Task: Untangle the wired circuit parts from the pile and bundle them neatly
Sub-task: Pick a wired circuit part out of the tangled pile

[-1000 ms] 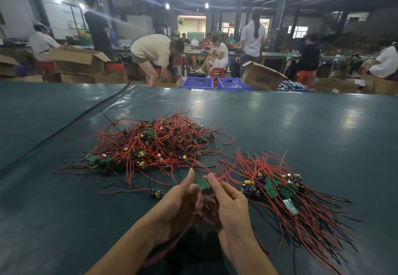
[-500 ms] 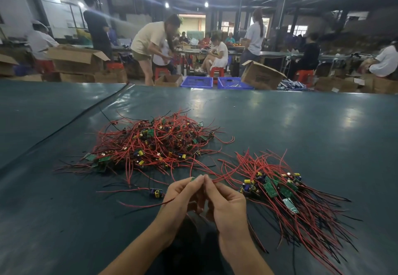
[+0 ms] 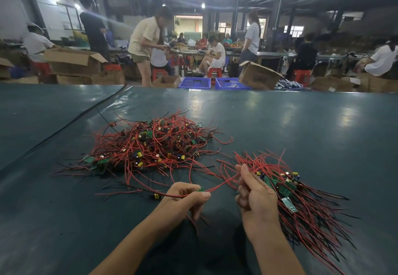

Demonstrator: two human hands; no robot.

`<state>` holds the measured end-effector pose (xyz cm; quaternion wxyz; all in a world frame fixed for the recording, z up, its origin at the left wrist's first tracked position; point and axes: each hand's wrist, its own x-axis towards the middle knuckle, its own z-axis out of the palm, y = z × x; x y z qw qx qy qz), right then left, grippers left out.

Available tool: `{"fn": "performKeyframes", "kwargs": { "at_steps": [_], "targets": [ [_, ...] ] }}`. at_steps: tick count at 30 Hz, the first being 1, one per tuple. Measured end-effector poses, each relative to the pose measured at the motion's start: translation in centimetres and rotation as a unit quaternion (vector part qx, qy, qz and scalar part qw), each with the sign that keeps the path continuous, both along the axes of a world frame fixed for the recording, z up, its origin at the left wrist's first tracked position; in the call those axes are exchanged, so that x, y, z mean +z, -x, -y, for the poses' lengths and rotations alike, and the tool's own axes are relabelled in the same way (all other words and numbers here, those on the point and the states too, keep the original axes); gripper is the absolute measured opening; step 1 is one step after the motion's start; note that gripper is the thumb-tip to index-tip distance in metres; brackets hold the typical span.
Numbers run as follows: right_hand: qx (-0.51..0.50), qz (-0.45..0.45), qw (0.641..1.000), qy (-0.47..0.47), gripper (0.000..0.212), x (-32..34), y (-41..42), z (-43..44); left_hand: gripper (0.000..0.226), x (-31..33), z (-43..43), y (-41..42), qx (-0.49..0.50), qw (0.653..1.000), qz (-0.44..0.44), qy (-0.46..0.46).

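Near edge of the worktop (image 3: 301,123): left hand (image 3: 187,197) pinches a circuit part (image 3: 201,189) at its green board. Right hand (image 3: 256,197) has its fingers curled round the red wire (image 3: 224,183) running from the part. The wire is stretched between the hands, roughly along the near edge and rising rightward.

Sorted bundle (image 3: 301,199) lies just right of the right hand, boards by the knuckles, leads trailing toward the near-right corner. Right hand is the nearer one. Probably the part goes rightward next, laid along that axis.

Farther, left of centre: tangled pile (image 3: 155,145), apart from both hands.
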<state>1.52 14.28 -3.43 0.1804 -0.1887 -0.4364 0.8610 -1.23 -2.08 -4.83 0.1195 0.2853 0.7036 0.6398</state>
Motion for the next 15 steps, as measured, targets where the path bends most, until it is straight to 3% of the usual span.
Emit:
{"fn": "performKeyframes", "kwargs": {
  "at_steps": [5,8,11,15],
  "targets": [
    [-0.009,0.005,0.999,-0.031,0.017,-0.3,-0.1,0.6,0.044,-0.5,-0.3,0.0,0.024,0.999,-0.018,0.019],
    [0.075,0.033,0.985,-0.153,0.033,-0.7,-0.6,2.4,0.040,-0.7,-0.4,0.2,0.043,0.999,0.006,-0.003],
    [0.143,0.015,0.972,-0.184,0.027,-1.0,-1.0,4.5,0.033,-0.5,-0.2,0.3,0.029,0.999,0.025,-0.012],
    [0.071,0.040,0.977,-0.199,0.036,-0.8,-0.6,3.6,0.034,-0.2,-0.3,0.1,0.028,0.999,-0.004,0.047]
  ]
}}
